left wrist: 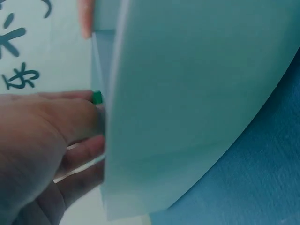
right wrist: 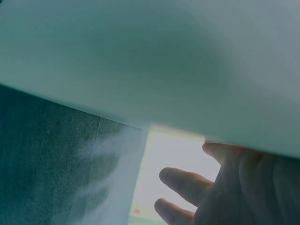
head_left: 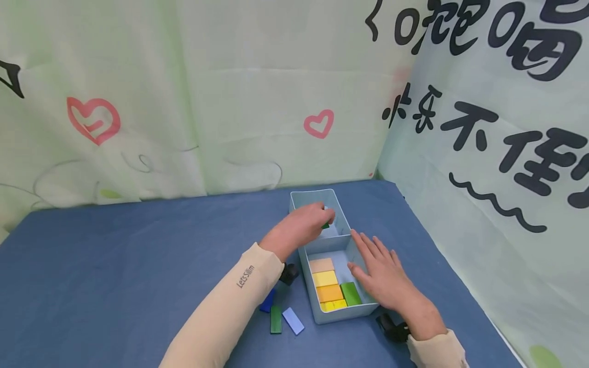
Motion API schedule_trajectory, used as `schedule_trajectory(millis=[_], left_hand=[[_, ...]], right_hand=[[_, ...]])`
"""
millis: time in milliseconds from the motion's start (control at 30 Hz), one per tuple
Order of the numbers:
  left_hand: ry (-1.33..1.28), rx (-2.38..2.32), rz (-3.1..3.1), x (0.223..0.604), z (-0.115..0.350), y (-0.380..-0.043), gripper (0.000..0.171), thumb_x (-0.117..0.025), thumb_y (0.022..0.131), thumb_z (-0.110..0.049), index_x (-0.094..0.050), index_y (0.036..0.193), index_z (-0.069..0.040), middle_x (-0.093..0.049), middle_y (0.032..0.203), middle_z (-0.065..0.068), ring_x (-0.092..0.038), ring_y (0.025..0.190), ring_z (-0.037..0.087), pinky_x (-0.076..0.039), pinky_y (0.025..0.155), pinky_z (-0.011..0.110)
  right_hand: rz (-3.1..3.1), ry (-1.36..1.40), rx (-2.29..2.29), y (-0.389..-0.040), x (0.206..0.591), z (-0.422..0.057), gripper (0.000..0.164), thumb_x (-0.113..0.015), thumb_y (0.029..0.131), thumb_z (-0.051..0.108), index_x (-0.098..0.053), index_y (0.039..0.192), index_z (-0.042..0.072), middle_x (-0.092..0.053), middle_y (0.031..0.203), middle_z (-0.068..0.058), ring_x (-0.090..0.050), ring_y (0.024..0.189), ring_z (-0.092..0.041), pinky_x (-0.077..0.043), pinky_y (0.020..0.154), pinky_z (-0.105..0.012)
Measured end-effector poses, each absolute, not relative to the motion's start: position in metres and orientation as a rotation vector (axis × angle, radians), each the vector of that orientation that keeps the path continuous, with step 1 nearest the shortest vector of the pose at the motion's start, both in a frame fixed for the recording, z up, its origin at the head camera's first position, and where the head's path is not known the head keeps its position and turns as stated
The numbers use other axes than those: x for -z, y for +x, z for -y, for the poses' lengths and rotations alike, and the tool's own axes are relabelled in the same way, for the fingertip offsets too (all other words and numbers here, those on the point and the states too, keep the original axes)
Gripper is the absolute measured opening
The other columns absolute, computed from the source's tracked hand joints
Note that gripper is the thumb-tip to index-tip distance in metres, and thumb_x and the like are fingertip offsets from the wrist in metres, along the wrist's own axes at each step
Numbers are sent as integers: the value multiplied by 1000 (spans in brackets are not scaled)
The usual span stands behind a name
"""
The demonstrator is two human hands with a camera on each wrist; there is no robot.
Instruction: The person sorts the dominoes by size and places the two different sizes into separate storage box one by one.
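A pale blue box (head_left: pixel 301 266) with two compartments stands on the blue cloth. Over its far compartment my left hand (head_left: pixel 301 225) pinches a small green block (head_left: pixel 325 225), whose end also shows as a green block (left wrist: pixel 97 97) in the left wrist view. My right hand (head_left: pixel 384 271) rests on the box's right rim with fingers straight, thumb over the near compartment. In that compartment lie a peach block (head_left: pixel 321 265), a light yellow block (head_left: pixel 324 278), an orange block (head_left: pixel 329 293), yellow blocks (head_left: pixel 333 305) and a green block (head_left: pixel 351 294).
Left of the box, on the cloth (head_left: pixel 138 276), lie a dark green block (head_left: pixel 275 320), a light blue block (head_left: pixel 293 321) and a dark blue block (head_left: pixel 267 301) partly behind my left sleeve (head_left: pixel 225 306). Printed fabric walls (head_left: pixel 248 102) rise at the back and right.
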State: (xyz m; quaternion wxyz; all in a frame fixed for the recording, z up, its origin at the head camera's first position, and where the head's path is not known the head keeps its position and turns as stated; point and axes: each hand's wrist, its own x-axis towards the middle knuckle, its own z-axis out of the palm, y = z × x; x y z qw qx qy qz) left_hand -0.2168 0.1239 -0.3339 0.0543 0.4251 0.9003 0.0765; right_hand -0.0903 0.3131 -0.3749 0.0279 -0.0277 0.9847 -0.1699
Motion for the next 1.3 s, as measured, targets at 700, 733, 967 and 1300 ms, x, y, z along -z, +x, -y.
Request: schedule_trajectory(millis=[700, 733, 967, 1300], left_hand=[[1179, -249, -2698, 355, -137, -232, 31, -68, 94, -12, -64, 125, -16, -69, 114, 2, -66, 98, 16, -54, 85, 28], [1174, -259, -2698, 356, -137, -232, 31, -67, 95, -12, -63, 125, -16, -69, 114, 2, -66, 100, 16, -54, 85, 28], [1211, -636, -2615, 355, -123, -233, 30, -50, 101, -3, -61, 127, -12, -67, 123, 8, -63, 112, 19, -53, 94, 31], [1407, -801, -2724, 341, -81, -221, 26, -53, 98, -1, -64, 118, -12, -67, 117, 6, -64, 106, 19, -54, 90, 32]], right_hand=[[-3056, -87, 522, -87, 372, -311, 70, -48, 102, 41, -15, 160, 20, -24, 163, -18, -18, 148, -47, -14, 111, -76], [-3054, -88, 526, -87, 372, -311, 70, -48, 102, 41, -15, 160, 20, -24, 163, -18, -18, 149, -47, -14, 111, -76], [-3036, -77, 546, -88, 372, -310, 69, -47, 103, 41, -14, 160, 21, -24, 163, -19, -17, 149, -47, -14, 111, -75], [-3044, -102, 539, -88, 372, -311, 70, -47, 103, 40, -12, 161, 21, -24, 162, -19, -19, 148, -48, -16, 110, -76]])
